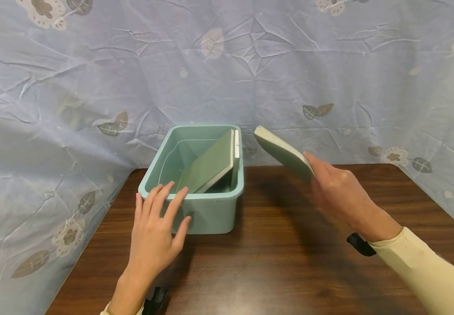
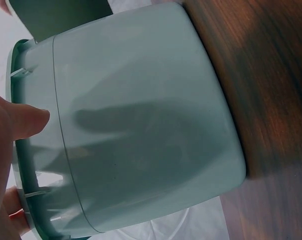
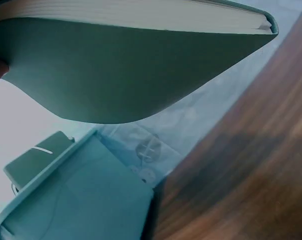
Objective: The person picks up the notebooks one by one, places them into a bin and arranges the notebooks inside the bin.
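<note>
My right hand (image 1: 339,192) grips one end of a green-covered book (image 1: 280,151) and holds it tilted in the air, to the right of the bin. In the right wrist view this book's cover (image 3: 115,70) bows slightly below its pale pages. At the near rim of the pale teal plastic bin (image 1: 211,216), my left hand (image 1: 154,236) has its fingers spread; whether they press on the rim, I cannot tell. Inside the bin another green book (image 1: 209,162) leans at a slant. Beside it, a further green item with a white strip (image 1: 237,144) stands against the right wall.
The bin stands on a dark brown wooden table (image 1: 274,267). A pale grey-blue cloth (image 1: 250,83) with leaf and flower prints hangs behind the table and along both sides. Dark bands (image 1: 361,244) show at both wrists.
</note>
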The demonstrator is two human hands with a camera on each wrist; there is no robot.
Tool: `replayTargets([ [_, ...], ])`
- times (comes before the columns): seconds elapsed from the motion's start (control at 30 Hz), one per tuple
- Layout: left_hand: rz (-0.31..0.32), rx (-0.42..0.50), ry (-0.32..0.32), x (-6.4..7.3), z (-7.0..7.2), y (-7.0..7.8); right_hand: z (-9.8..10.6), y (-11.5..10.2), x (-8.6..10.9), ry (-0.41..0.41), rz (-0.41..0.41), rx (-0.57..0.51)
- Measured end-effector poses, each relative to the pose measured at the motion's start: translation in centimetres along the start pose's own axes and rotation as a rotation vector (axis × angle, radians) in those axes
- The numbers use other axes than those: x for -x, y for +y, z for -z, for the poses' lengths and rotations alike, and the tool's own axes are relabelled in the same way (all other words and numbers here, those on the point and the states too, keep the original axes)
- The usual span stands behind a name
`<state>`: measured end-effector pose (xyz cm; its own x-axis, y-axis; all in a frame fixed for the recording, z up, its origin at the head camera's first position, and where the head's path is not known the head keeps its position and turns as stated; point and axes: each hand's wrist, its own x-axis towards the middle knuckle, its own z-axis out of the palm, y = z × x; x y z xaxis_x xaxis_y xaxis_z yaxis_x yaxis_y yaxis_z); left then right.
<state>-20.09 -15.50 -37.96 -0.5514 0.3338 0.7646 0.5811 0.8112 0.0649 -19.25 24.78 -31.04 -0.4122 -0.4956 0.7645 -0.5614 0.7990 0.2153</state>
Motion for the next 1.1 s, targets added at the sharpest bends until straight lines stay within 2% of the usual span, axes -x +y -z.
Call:
replayTargets([
  [0.2, 0.001, 0.004, -0.008, 0.0, 0.0, 0.0, 0.3, 0.4, -1.5, 0.066, 0.035, 0.0],
  [0.5, 0.007, -0.005, -0.021, 0.1, 0.0, 0.0, 0.9, 0.8, -3.4, 0.043, 0.059, 0.06],
  [0.77, 0.001, -0.003, -0.014, 0.0, 0.0, 0.0, 1.2, 0.5, -4.7, 0.113, 0.083, 0.079],
  [1.1, 0.001, -0.012, -0.017, 0.0, 0.0, 0.1, 1.7, -0.3, -6.7, 0.098, 0.083, 0.084],
])
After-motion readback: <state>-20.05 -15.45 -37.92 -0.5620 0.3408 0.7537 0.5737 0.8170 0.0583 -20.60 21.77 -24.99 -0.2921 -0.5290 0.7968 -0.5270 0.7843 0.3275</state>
